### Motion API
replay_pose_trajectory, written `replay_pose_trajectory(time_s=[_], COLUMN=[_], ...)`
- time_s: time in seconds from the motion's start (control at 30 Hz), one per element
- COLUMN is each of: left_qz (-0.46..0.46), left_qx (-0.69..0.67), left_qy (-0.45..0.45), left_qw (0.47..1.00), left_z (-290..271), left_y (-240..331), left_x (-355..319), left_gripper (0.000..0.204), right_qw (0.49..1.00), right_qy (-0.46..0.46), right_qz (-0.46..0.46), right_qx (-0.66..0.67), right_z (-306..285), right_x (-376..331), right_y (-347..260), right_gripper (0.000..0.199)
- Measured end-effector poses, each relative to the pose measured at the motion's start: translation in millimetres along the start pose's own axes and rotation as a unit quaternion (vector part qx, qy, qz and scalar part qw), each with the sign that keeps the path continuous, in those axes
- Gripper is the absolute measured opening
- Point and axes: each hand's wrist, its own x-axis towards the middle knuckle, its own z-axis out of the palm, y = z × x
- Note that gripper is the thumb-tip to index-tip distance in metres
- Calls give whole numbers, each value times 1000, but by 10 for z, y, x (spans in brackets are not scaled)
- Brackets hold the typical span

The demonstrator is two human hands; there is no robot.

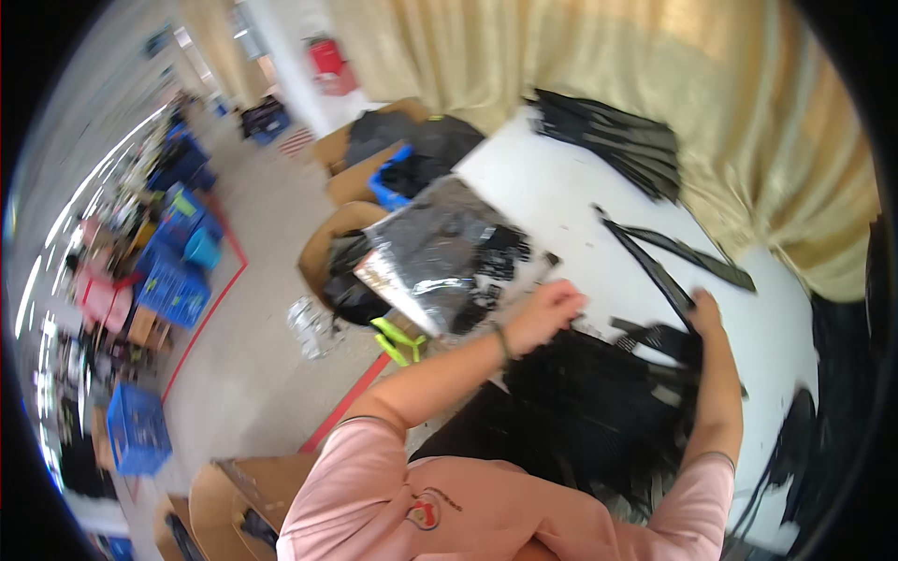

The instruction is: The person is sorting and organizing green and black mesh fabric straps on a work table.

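Observation:
My right hand (708,313) is closed round the near end of a long black fabric strip (647,262), which stretches away over the white table (575,206). A second dark strip (697,254) lies just beyond it. My left hand (552,309) hovers at the far edge of a heap of black fabric (589,402). Its fingers are curled together, and blur hides whether anything is between them. Left of that hand lies a clear plastic bag (440,262) with dark contents and black print.
A stack of dark folded strips (613,140) lies at the table's back, against the beige curtain (655,47). Cardboard boxes (323,238) of dark goods stand left of the table. Further left, blue crates (138,430) line the floor beyond red tape. Black material hangs at the right.

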Motion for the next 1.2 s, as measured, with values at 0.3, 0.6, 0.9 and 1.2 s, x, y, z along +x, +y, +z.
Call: replay_pose_trajectory(time_s=[0.3, 0.6, 0.9, 1.2], left_qz=[-119, -13, -44, 53], left_qx=[-267, -521, -342, -234], left_qy=[-168, -128, -16, -50], left_qw=[942, 844, 939, 970], left_z=[313, 165, -128, 200], left_y=[32, 121, 75, 176], left_x=[212, 459, 183, -134], left_gripper=[51, 25, 13, 11], right_qw=[987, 912, 905, 923], right_qy=[45, -196, -334, -25], right_qz=[-70, -104, 71, -113], right_qx=[139, 344, 254, 367], right_z=[-1153, -2390, -2340, -1768], right_x=[-206, -1517, -2396, -1573], right_y=[-1290, -2393, -1143, -2523], right_gripper=[41, 26, 30, 41])
